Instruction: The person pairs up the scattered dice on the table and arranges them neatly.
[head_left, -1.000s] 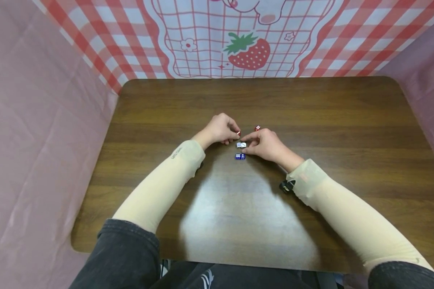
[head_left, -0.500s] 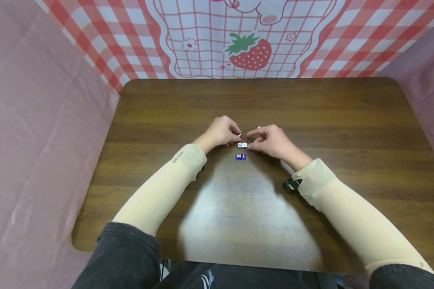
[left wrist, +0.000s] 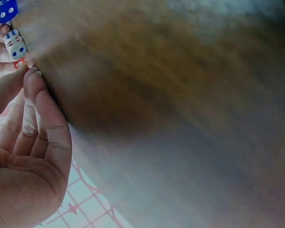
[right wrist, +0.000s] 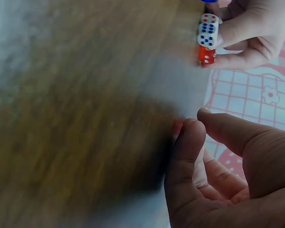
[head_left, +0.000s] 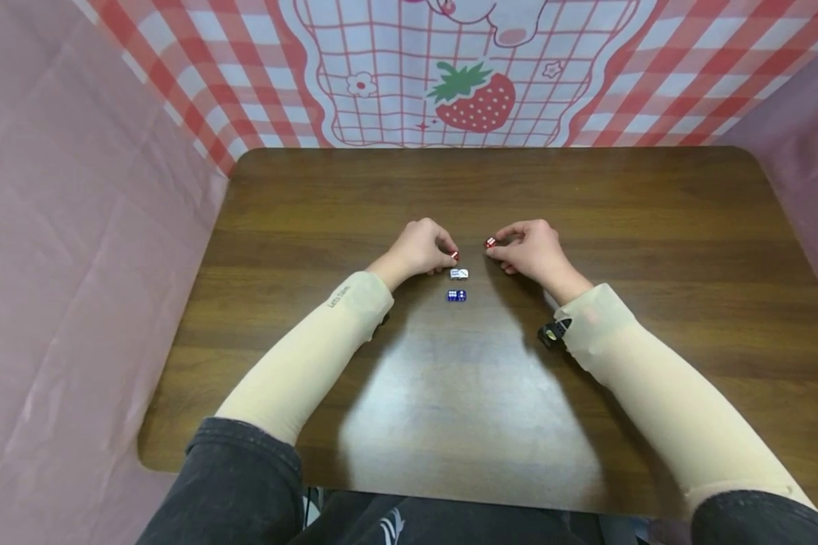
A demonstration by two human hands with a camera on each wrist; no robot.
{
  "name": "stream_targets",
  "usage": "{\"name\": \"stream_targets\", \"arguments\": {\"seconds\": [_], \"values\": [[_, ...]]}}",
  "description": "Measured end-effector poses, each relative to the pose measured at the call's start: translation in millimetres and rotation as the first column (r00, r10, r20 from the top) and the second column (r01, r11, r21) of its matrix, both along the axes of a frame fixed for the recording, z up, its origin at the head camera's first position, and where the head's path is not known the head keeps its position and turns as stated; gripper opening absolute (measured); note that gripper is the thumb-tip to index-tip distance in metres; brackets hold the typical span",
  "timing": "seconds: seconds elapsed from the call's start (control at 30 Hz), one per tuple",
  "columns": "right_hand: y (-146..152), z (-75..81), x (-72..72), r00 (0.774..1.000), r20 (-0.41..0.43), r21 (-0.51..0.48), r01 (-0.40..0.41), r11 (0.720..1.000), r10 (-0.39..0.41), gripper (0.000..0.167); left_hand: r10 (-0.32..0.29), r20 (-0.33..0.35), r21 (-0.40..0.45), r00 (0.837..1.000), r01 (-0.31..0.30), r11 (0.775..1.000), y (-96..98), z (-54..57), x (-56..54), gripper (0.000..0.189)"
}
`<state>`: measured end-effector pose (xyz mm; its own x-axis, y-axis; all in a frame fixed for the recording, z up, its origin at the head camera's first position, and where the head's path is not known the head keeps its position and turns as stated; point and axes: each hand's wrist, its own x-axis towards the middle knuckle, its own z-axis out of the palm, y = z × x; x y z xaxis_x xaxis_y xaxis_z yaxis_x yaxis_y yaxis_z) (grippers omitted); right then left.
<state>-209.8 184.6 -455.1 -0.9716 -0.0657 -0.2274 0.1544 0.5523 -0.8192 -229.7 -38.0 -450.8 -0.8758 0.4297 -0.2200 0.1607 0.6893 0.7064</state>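
Note:
My left hand (head_left: 419, 248) pinches a red die (head_left: 454, 256) between thumb and fingertips, close behind two white dice (head_left: 459, 274) set side by side. Nearer to me, two blue dice (head_left: 457, 296) form another pair. To the right, my right hand (head_left: 532, 248) has its thumb and index finger at either side of a second red die (head_left: 490, 243). In the right wrist view only a sliver of this red die (right wrist: 178, 126) shows past the fingertips. The left wrist view shows the left hand (left wrist: 35, 137) partly covering its red die (left wrist: 19, 62).
The dice lie on a brown wooden table (head_left: 313, 197) with rounded corners. A checked cloth with a strawberry (head_left: 477, 102) hangs behind it. Pink cloth (head_left: 54, 265) covers the sides. A black wrist device (head_left: 554, 331) sits under the right cuff.
My right hand has moved right and back from beside the white dice to the second red die, its fingers now around it. The left hand stays almost in place with its red die.

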Motion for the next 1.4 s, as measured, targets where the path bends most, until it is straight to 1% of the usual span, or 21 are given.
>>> {"name": "stream_targets", "arguments": {"seconds": [0.13, 0.23, 0.4, 0.53, 0.77, 0.93, 1.17, 1.4], "values": [[-4, -3.3, -3.6, 1.0, 0.0, 0.028, 0.014, 1.0, -0.014, 0.023, 0.009, 0.0, 0.015, 1.0, -0.009, 1.0, -0.2, -0.4, 0.6, 0.007], [-7, -3.6, -5.2, 1.0, -0.01, 0.06, 0.009, 0.998, -0.009, 0.021, 0.01, -0.005, 0.024, 1.0, -0.01, 1.0, -0.5, -0.9, 0.5, 0.006], [-10, -1.8, -5.7, 0.999, -0.032, 0.102, -0.031, 0.994, 0.035, 0.019, -0.001, -0.013, 0.029, 1.0, 0.001, 1.0, -1.3, -1.2, -0.7, 0.005], [-15, -0.2, -4.6, 0.996, -0.033, 0.101, -0.083, 0.991, 0.087, 0.019, 0.002, -0.018, 0.023, 1.0, -0.001, 1.0, -0.8, -1.4, -1.5, 0.005], [-25, -1.0, -3.9, 0.988, -0.005, 0.095, -0.154, 0.983, 0.155, 0.019, 0.015, -0.012, 0.015, 1.0, -0.015, 1.0, -0.3, -1.8, -0.9, 0.008], [-29, -2.3, -4.8, 0.986, -0.004, 0.084, -0.167, 0.982, 0.168, 0.021, 0.013, -0.001, 0.023, 1.0, -0.013, 1.0, 0.3, -2.4, -1.5, 0.01], [-31, -5.3, -6.0, 0.981, -0.009, 0.101, -0.192, 0.976, 0.194, 0.02, 0.017, 0.01, 0.02, 1.0, -0.018, 1.0, 0.4, -2.3, -0.9, 0.012], [-33, -3.0, -5.2, 0.978, -0.007, 0.103, -0.205, 0.973, 0.206, 0.021, 0.017, 0.02, 0.037, 1.0, -0.018, 0.999, -0.2, -1.7, -0.8, 0.014]]}}
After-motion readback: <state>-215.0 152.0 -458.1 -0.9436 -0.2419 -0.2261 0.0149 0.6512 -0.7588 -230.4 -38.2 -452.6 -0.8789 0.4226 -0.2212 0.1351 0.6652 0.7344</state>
